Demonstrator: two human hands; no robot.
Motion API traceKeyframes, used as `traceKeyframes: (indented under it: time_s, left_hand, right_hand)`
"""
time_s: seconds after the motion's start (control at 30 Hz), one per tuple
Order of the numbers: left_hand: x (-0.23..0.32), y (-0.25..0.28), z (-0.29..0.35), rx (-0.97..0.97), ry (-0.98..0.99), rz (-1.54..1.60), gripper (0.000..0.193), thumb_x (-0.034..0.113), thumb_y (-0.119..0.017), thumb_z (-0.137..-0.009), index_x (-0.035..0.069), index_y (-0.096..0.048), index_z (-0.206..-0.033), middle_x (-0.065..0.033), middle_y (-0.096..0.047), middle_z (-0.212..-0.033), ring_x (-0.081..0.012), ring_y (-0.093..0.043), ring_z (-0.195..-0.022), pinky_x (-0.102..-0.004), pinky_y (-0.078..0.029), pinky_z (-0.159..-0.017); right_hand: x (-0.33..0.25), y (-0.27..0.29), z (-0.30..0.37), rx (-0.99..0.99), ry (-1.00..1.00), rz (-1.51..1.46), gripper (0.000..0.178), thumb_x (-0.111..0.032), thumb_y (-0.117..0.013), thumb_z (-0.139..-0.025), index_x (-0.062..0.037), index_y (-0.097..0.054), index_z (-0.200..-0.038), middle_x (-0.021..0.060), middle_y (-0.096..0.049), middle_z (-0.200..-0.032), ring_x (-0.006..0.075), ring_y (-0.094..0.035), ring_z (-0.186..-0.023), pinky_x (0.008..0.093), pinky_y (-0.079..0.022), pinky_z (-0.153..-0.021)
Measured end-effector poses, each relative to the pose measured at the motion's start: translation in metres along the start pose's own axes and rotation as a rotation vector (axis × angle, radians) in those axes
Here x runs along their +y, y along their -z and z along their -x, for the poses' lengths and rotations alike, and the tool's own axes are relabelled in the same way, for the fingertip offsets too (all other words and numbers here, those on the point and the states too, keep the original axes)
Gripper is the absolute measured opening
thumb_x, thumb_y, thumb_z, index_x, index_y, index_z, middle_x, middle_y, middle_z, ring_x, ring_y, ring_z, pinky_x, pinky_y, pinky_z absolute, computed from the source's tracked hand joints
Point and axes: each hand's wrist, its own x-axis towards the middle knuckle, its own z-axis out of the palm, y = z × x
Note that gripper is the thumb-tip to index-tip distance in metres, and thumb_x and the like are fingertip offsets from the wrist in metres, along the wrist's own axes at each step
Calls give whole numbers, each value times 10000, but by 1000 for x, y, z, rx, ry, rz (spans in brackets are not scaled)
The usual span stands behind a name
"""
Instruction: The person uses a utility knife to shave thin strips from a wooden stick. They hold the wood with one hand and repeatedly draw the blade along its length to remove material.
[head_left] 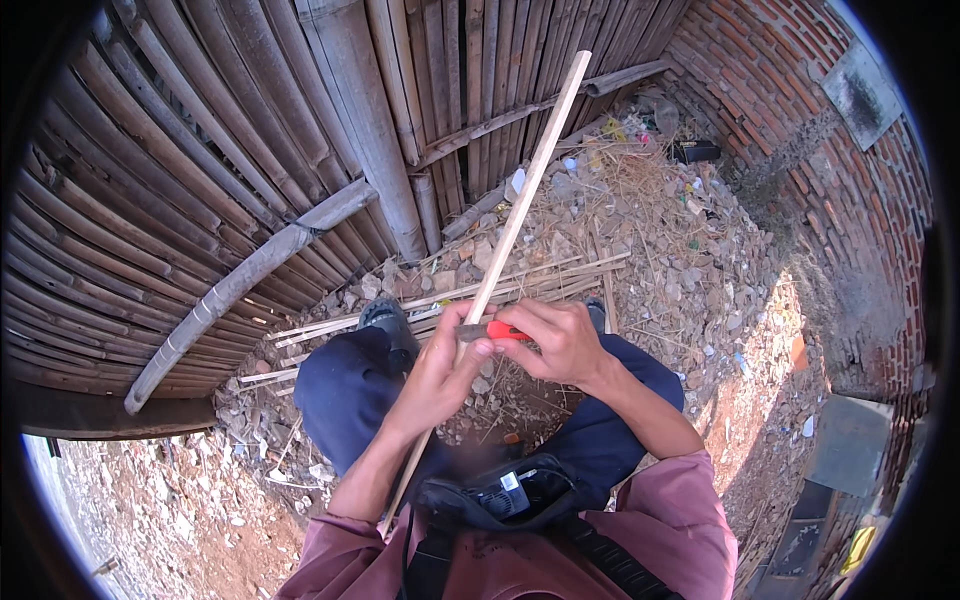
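Since the whole setup hangs off the pale stick point(533, 175), start there; it's a long squared strip of wood, long axis slanting up from the person's lap and away from the body, far end leaning right. The left hand point(437, 368) is right on it partway down, grip pinching the wood between thumb and curled fingers; so that's the nearer hand, no contest.

The right hand point(560, 343) sits just right of the stick, grip wrapped round a red-handled knife point(508, 330); its greyish blade point(471, 333) points left and lies across the stick, by the left fingers; that crossing is the relation that matters imo. Can't tell if the edge is biting or just resting; the two thumbs are bunched up close there too, so I'd call it the tight spot.

Further out, a bunch of loose strips point(560, 277) lies on the rubble point(720, 270) below the stick, running roughly across its line; dark trousers point(335, 385) flank it both sides; a black pouch point(500, 495) sits just right of its lower end, so it's cramped down there. The bamboo wall point(200, 150) rises ahead and left of the stick; the brick wall point(760, 60) is well off to its right.
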Motion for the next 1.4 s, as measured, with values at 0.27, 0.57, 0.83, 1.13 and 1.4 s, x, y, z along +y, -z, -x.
traceKeyframes:
  time_s: [0.27, 0.57, 0.83, 1.13, 1.4]
  left_hand:
    - [1, 0, -2, 38, -59, -88, 298, 212, -585, -1130, 12, -553, -1348, -100, -719, -961, -150, -650, -833, -332, -534, -769]
    - [-8, -1, -4, 120, -227, -201, 339, 336, -557, -1144, 15, -553, -1254, 14, -558, -800, -95, -501, -668, -280, -455, -641]
    - [1, 0, 2, 0, -10, 56, 389, 283, -562, -1143, 24, -503, -1427, -26, -616, -955, -100, -558, -836, -278, -467, -774]
    - [3, 3, 0, -23, -23, -84, 424, 250, -545, -1144, -8, -542, -1480, -62, -660, -859, -123, -587, -774, -331, -508, -741]
    - [-3, -1, -1, 80, -60, -209, 387, 245, -527, -1151, -36, -566, -1414, -79, -634, -797, -136, -591, -724, -337, -500, -685]
  right_hand:
    - [-8, 0, 0, 36, -13, 110, 270, -315, -811, -923, -96, -755, -1072, 64, -702, -824, 265, -730, -655, 387, -565, -564]
    - [-12, -2, 1, 57, -42, 81, 273, -280, -840, -878, -67, -740, -1016, 77, -710, -831, 279, -725, -664, 376, -557, -575]
    - [-10, -4, 3, 39, -10, 38, 266, -256, -840, -885, -60, -731, -1027, 85, -709, -836, 279, -727, -675, 379, -557, -577]
    - [-12, -4, 1, 57, -16, 41, 280, -253, -831, -899, -50, -743, -1070, 88, -712, -836, 274, -727, -670, 381, -559, -568]
    - [-16, -5, 1, 54, -89, 73, 244, -237, -826, -902, -49, -740, -1032, 95, -721, -834, 288, -731, -670, 394, -560, -568]
